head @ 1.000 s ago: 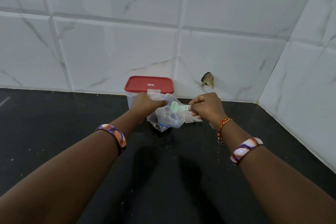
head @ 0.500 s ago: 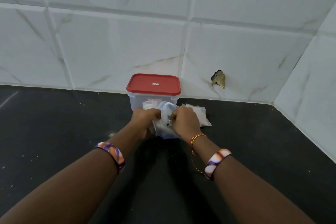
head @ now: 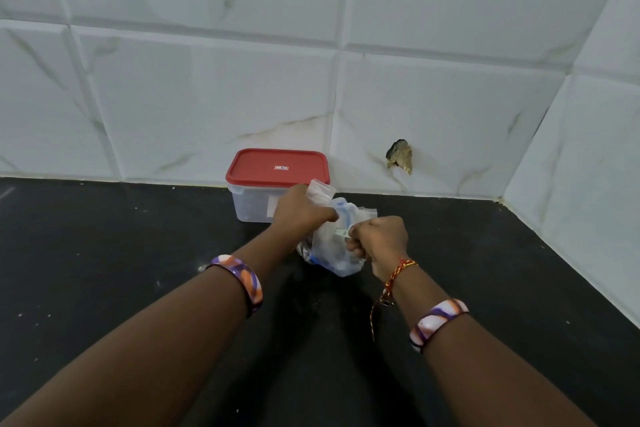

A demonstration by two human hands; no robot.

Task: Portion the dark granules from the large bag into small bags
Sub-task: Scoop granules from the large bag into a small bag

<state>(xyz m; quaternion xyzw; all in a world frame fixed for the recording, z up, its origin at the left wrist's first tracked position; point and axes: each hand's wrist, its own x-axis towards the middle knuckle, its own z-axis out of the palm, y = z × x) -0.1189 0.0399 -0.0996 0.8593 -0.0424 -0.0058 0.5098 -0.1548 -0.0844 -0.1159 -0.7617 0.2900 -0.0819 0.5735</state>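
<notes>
Hands: two. The left hand (head: 300,211) grips the gathered top edge of the large bag (head: 334,246); the right hand (head: 379,238) is curled round a pale green scoop handle (head: 343,233), whose bowl end goes out of sight into the bag's opening.
Large bag: one, clear plastic with blue markings, crumpled, standing on the black counter (head: 138,270) between the two hands, just in front of the container (head: 273,187).
Dark granules: a dark patch shows low in the bag on its left side; contents cannot be told for certain.
Small bags: a clear plastic edge (head: 367,211) shows behind the large bag; count cannot be told.
Container: one, translucent box with red lid, lid on, against the tiled wall (head: 207,97).
Writing: a small white label on the lid centre, too small to read; a pale label on the box front, unreadable.
Bangles: two, orange, purple and white, one per forearm.
Wrist thread: one, red and yellow, on the right wrist (head: 398,269).
Wall: one chipped hole (head: 400,156) right of the container.
</notes>
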